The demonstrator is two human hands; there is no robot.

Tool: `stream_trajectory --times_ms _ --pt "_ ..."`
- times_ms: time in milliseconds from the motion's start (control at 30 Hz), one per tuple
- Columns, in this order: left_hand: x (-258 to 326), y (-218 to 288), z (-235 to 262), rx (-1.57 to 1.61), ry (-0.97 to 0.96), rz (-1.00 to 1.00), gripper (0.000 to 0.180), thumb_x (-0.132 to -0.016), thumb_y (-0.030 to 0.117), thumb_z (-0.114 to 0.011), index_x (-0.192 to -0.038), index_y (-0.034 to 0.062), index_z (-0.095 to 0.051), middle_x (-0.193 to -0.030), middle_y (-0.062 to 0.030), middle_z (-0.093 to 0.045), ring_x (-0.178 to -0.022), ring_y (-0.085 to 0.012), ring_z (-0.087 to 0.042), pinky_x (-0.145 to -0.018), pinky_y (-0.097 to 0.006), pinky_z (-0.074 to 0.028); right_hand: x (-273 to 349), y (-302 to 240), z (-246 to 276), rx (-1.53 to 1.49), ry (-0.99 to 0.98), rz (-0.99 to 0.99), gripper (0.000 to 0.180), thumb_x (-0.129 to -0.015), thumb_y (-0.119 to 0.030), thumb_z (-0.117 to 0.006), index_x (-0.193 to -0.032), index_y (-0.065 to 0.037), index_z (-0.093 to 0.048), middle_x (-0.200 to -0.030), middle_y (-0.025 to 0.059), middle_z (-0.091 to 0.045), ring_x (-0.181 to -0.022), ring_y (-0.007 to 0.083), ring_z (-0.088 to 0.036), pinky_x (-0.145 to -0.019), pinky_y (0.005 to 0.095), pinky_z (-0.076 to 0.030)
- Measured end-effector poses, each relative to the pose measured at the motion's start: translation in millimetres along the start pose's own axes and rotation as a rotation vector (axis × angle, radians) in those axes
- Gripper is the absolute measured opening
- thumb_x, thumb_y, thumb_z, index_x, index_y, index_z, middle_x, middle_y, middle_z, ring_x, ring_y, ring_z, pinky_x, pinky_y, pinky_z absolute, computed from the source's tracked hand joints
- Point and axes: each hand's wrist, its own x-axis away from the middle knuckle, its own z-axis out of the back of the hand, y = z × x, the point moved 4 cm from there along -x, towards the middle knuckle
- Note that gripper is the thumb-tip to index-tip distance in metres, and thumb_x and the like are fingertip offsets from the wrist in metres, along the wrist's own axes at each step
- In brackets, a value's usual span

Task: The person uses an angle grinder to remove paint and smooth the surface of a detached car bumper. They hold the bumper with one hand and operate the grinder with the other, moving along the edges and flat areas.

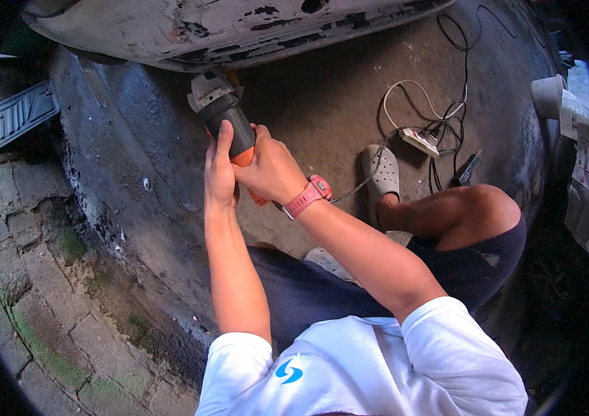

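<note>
Both my hands are closed around an angle grinder [237, 130] with a grey metal head and a black and orange body. My left hand [219, 172] wraps its left side, thumb pointing up along the body. From the right, my right hand [277, 170] grips the orange rear part; a red watch is on that wrist. The grinder's head lies just under the lower edge of a worn, pale vehicle body panel [128, 28] with dark, peeling patches. Whether the disc touches the panel is hidden. A cord runs from the tool's rear toward the right.
A white power strip [420, 141] lies on the concrete floor among looped cables [462, 104], beside my clog [382, 173]. A small black object [469, 168] is near my knee. At left are a ribbed grey piece [13, 121] and mossy paving [52, 298]; a white container [548, 97] stands far right.
</note>
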Motion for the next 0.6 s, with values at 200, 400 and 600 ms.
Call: stream_trajectory --times_ms 200,400,600 --pt "-16 -3 4 -0.046 0.010 -0.003 0.062 -0.109 0.058 -0.067 -0.137 0.0027 -0.070 -0.125 -0.0077 -0.073 -0.113 -0.0178 -0.069 -0.104 -0.034 -0.052 -11 -3 2 -0.017 -0.008 -0.026 0.091 -0.081 -0.040 -0.086 -0.139 0.020 -0.051 -0.107 0.0372 -0.076 -0.109 0.0480 -0.078 -0.094 0.0481 -0.061" --pt "-19 -4 6 -0.076 -0.010 -0.001 0.062 -0.108 0.058 -0.067 -0.135 0.0016 -0.072 -0.123 -0.0084 -0.074 -0.112 -0.0173 -0.070 -0.102 -0.034 -0.052 -10 -4 8 -0.011 -0.045 -0.070 0.086 -0.078 -0.042 -0.086 -0.133 0.016 -0.055 -0.105 0.0358 -0.076 -0.106 0.0491 -0.078 -0.094 0.0488 -0.061" --pt "20 -21 -22 -0.220 -0.191 0.174 0.068 -0.100 0.058 -0.079 -0.127 -0.0043 -0.073 -0.117 -0.0102 -0.076 -0.110 -0.0178 -0.069 -0.102 -0.034 -0.052 49 23 51 0.130 0.004 -0.137 0.079 -0.076 -0.044 -0.087 -0.125 0.010 -0.058 -0.102 0.0328 -0.077 -0.099 0.0475 -0.079 -0.088 0.0505 -0.061"
